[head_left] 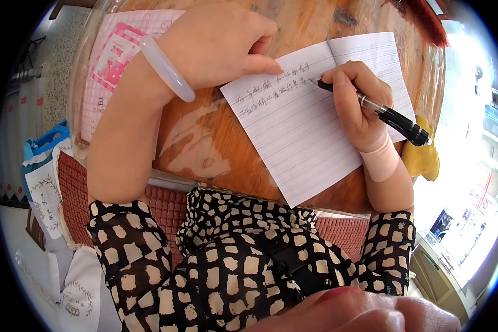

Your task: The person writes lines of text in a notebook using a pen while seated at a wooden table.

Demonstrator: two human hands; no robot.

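Note:
A lined sheet of paper (315, 133) lies at a slant on the wooden table, with two lines of handwriting near its upper part and fold creases across it. My right hand (362, 97) rests on the sheet, closed around a black and silver pen (395, 119). The pen's tip is down at the end of the written lines. My left hand (227, 41) rests beyond the sheet's upper left edge, fingers loosely curled and thumb stretched apart from them. That thumb touches the paper's edge, and no object shows in the hand. A pale bangle (167, 69) circles the left wrist.
A pink-and-white booklet (102, 99) lies under my left forearm on the wooden table (199, 146), which has a clear cover. Something yellow (423, 152) sits at the right edge. A red-bristled brush (429, 22) is at the top right. A woven reddish seat (166, 216) shows below.

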